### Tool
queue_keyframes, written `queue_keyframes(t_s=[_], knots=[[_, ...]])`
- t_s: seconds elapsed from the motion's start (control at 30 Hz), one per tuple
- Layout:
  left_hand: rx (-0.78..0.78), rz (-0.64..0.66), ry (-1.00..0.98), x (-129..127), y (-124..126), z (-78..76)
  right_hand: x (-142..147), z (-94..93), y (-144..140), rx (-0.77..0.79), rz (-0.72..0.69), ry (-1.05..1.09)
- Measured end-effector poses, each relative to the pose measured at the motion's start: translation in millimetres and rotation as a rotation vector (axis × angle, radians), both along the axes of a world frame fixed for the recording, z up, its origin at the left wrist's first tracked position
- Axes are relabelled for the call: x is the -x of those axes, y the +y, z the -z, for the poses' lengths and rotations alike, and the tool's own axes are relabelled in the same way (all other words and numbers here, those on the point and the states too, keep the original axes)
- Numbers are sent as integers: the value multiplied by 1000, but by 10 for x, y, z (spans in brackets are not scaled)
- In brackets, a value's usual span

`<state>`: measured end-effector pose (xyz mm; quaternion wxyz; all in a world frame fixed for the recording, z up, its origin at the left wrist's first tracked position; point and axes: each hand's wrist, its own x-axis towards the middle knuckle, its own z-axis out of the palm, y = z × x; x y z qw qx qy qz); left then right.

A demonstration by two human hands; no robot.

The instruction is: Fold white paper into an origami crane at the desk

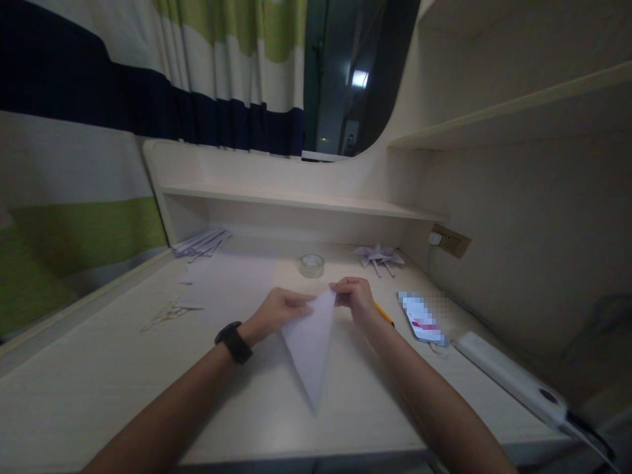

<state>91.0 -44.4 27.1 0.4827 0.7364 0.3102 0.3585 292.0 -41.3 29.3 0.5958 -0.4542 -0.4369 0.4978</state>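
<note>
A folded sheet of white paper, triangular in outline, is held over the desk with one long point towards me. My left hand, below a black wristwatch, grips its upper left edge, thumb on top. At the top right corner, my right hand pinches the paper between thumb and fingers. A yellow pencil-like stick lies partly hidden behind my right wrist. Just beyond my hands a roll of clear tape rests on the desk.
White sheets and a bundle of paper strips lie at the back left. Folded paper pinwheel shapes sit at the back right. A phone and a white power strip are on the right, near a wall socket.
</note>
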Motion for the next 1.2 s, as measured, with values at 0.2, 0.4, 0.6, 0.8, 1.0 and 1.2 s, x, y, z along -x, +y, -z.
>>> queue_keyframes(t_s=[0.2, 0.4, 0.6, 0.8, 1.0, 1.2], knots=[[136, 0, -86, 2, -42, -31, 40, 48, 33, -43, 69, -84], [163, 5, -174, 29, -3, 25, 77, 111, 42, -82, 23, -136], [204, 8, -156, 2, -25, 33, 66, 143, 62, -141, -23, -199], [180, -85, -188, -39, -59, 18, 113, 145, 26, -115, -7, -188], [156, -143, -199, -31, -3, 65, 161, 101, -47, -83, -39, -203], [166, -253, -211, -55, -14, 57, 203, 114, -59, -14, -70, -142]])
